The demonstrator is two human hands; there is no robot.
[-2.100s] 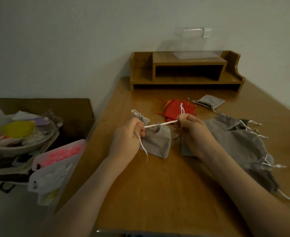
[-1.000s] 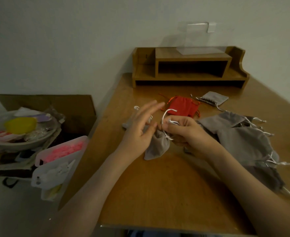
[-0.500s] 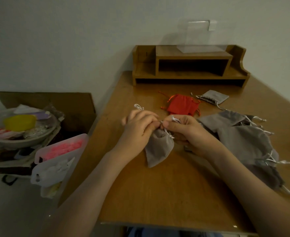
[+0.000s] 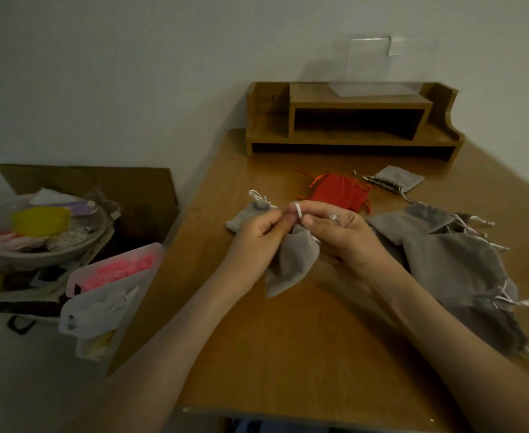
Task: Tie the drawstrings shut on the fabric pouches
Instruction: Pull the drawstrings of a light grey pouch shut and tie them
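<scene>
A small grey fabric pouch (image 4: 291,260) hangs between both hands just above the wooden desk (image 4: 288,354). My left hand (image 4: 257,235) and my right hand (image 4: 347,232) pinch its white drawstring (image 4: 297,210), which loops up between the fingertips. Behind my left hand lies another grey pouch (image 4: 247,214) with a white bow at its neck. A red pouch (image 4: 338,192) and a small grey pouch (image 4: 394,179) lie further back. A pile of grey pouches (image 4: 450,254) with white cords sits to the right.
A wooden desk organiser (image 4: 350,120) stands at the back edge against the wall, with a clear plastic stand (image 4: 369,70) on top. Left of the desk, a cardboard box (image 4: 82,189) holds a bowl of clutter (image 4: 38,232) and a pink-filled plastic case (image 4: 113,267).
The hands pulled a cord taut, then my left hand opened and came back. Both hands now pinch the cord close together and have lifted the pouch's neck slightly.
</scene>
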